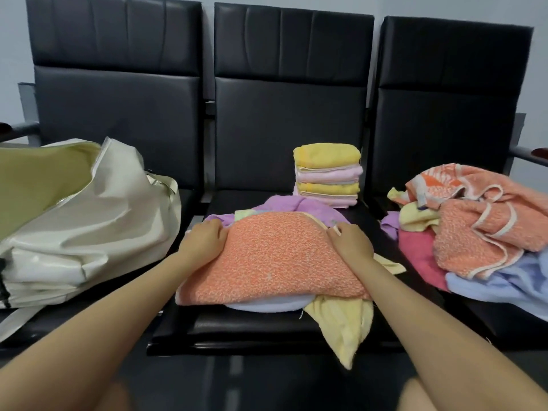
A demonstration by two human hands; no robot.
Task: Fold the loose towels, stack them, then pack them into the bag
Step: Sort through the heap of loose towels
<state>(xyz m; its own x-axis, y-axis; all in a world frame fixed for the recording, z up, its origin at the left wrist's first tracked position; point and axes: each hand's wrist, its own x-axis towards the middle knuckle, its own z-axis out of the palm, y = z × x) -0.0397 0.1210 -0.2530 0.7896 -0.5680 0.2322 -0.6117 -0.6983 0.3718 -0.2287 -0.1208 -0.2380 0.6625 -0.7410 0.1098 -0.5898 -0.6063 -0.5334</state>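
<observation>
Both my bare forearms reach forward and angle in toward each other. My left hand (204,237) lies palm down with its fingers curled over at the far edge, and my right hand (350,243) is palm down too, fingertips bent.
</observation>
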